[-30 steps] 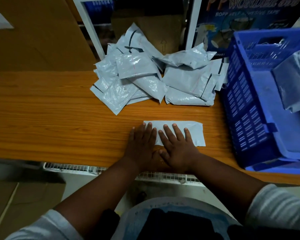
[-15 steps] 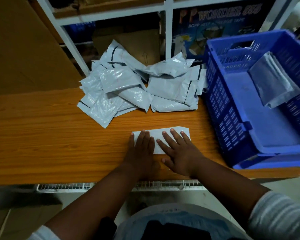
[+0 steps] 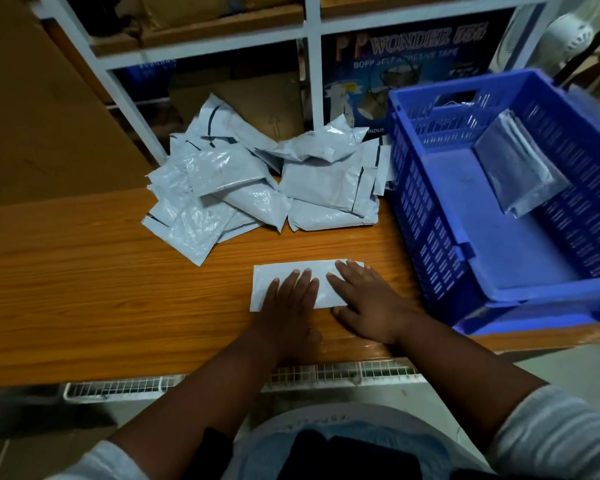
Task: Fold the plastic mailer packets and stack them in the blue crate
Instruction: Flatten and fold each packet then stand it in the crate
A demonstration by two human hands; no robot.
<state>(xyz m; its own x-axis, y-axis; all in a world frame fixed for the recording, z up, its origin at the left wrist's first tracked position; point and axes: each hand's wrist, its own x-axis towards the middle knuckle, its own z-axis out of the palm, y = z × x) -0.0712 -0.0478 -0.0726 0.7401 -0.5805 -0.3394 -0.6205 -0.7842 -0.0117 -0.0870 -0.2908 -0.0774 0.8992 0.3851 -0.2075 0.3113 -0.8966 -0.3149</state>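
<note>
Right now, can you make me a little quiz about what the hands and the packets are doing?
1. True or false: both hands press flat on the folded packet.
2. Where does the blue crate stand: A left of the hands, B right of the hands?
3. What lies inside the crate?

Key: 1 true: left hand and right hand lie flat on it. 2 B. 3 A stack of folded packets leaning on its wall.

Both palms flat on folded mailer [image 3: 293,277], seemingly.
</note>
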